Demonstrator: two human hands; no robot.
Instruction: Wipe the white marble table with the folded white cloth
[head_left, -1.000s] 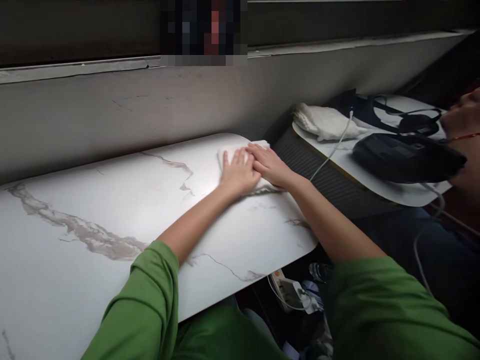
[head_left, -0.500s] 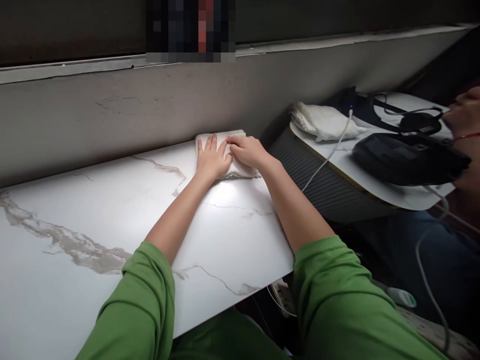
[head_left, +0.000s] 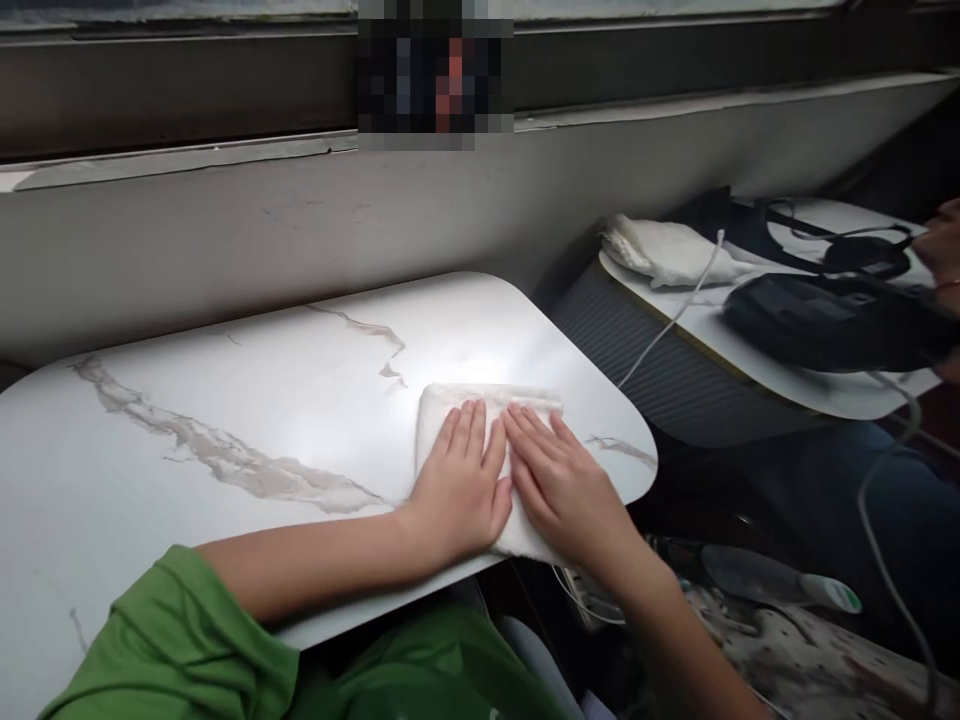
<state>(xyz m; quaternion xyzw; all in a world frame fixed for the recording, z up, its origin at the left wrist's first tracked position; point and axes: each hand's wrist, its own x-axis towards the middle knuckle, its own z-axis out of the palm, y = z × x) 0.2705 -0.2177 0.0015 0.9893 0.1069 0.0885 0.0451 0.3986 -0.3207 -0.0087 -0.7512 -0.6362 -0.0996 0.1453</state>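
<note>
A folded white cloth [head_left: 491, 393] lies flat near the front edge of the white marble-patterned table [head_left: 322, 380]. My left hand [head_left: 461, 480] rests on its left part, palm down with the fingers stretched out. On the right part lies my right hand [head_left: 566, 480], also flat, its fingers extended toward the wall. The two hands are side by side, close together at the fingertips and thumb. They cover much of the cloth, and its lower corner reaches the table's front edge.
A second table [head_left: 720, 340] at the right bears a white cloth bundle [head_left: 667, 255], a black bag-like item [head_left: 832, 320] and dark straps. A white cable [head_left: 667, 325] hangs from it. Another person's hand [head_left: 941, 245] shows at the far right. A wall [head_left: 262, 240] runs behind.
Both hands and the folded cloth have moved from the table's back edge by the wall to its front edge. The right hand's fingers are now laid out flat. The view has shifted.
</note>
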